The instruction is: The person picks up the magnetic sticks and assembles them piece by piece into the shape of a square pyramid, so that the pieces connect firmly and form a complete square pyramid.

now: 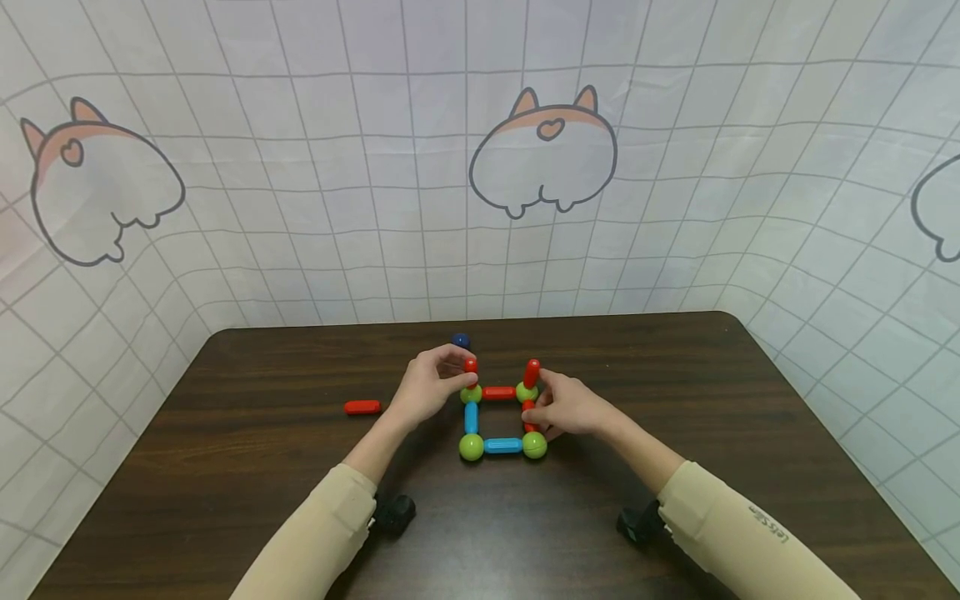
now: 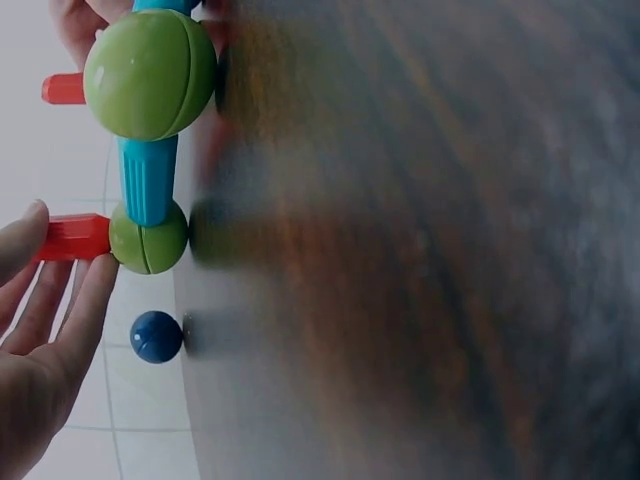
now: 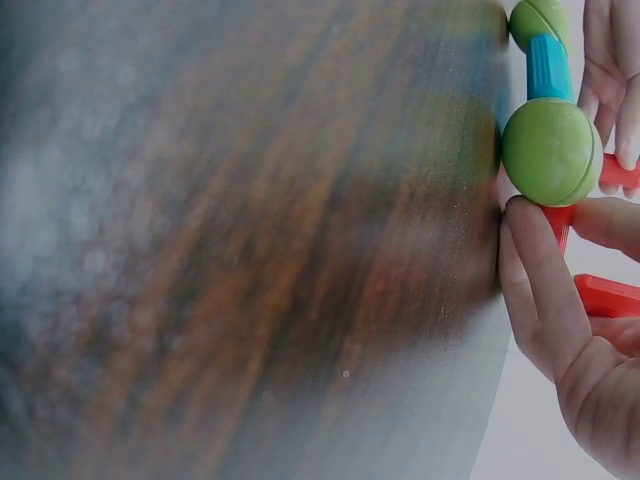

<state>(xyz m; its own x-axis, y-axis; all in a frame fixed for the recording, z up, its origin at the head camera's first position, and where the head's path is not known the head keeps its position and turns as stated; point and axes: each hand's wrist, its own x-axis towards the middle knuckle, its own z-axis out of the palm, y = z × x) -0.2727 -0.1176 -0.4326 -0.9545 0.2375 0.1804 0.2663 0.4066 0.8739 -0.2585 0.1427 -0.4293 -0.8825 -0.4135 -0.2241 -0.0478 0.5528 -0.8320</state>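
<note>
Biggest first, we have the white gridded sheet [image 1: 412,167] hanging beyond the square frame [image 1: 471,419], and beneath that frame we see the dark wooden tabletop [image 1: 247,492]! Now to our frame, lying flat, and at its right side we find the right hand [image 1: 573,406], grip pinched on the right-side red rod [image 1: 528,405]. Over at the frame's far left corner, the left hand [image 1: 431,382] has its grip clasped on the left upright red rod [image 1: 471,367]! We spot the right upright red rod [image 1: 532,373] at the far right corner, tilting slightly outward; whether the right hand touches it, we cannot tell. Left of the frame lies a loose red rod [image 1: 362,407], blue rods [image 1: 503,446] form its near and left sides, green balls [image 1: 472,447] mark its corners, and smallest, we see a dark blue ball [image 1: 461,341] just beyond its far left corner
</note>
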